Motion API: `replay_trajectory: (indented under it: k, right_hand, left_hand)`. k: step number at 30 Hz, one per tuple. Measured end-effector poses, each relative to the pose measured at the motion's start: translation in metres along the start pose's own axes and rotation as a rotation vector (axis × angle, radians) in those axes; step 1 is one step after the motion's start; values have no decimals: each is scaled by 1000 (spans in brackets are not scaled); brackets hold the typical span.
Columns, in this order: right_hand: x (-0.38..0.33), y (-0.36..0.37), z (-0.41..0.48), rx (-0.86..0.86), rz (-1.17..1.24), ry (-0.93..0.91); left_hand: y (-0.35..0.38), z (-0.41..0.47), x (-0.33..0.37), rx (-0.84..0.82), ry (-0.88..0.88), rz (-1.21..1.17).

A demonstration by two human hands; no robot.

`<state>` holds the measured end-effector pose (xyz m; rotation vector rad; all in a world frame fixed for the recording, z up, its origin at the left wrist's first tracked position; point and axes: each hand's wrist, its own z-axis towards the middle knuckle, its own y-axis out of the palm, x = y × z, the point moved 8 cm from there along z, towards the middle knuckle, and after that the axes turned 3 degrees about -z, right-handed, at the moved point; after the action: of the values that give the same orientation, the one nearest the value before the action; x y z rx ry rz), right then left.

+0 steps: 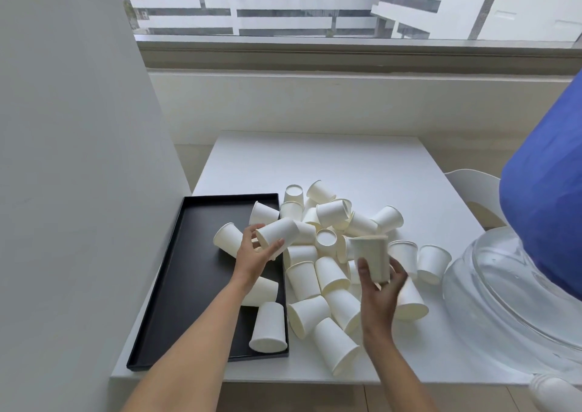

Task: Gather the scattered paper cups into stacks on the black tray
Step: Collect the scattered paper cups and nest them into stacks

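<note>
The left hand (255,254) grips a sideways paper cup (277,232) over the right edge of the black tray (195,254). The right hand (378,289) grasps a second cup (371,259), possibly several nested, though blur hides it. The loose cups (330,273) lie heaped on the bench (315,159) right of the tray. Nesting askew could crumple a rim, and nudging the heap could roll cups off the near edge.

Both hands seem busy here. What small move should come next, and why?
Probably slide one held cup into the other to start a stack. The left hand grips a tilted cup over the edge of the black tray, the right hand holds a second cup above the pile on the table; the tray carries only loose single cups, no stack.
</note>
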<state>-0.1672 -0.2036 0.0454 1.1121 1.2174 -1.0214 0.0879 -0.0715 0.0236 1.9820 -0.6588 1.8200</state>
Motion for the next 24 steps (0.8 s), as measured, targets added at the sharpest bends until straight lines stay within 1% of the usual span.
replay_trajectory:
  k: [2,8,12,15,19,24]
  right_hand:
    - [-9,20,12,-143,-59,11]
    - [-28,69,34,-456,-173,56]
    - [-33,90,36,-520,-258,16]
    - [-37,104,36,-532,-245,-14]
    - [-36,119,33,-567,-257,-9]
    - [-35,131,26,-589,-247,-17]
  left_hand:
    - [4,0,1,-41,-31,-99]
    - [16,-8,2,-179,-114,-294]
    - [25,-12,5,-256,-158,-342]
    - [32,-13,9,-312,-174,-336]
    - [41,-16,14,-403,-188,-285]
    - [43,-13,18,-437,-160,-282]
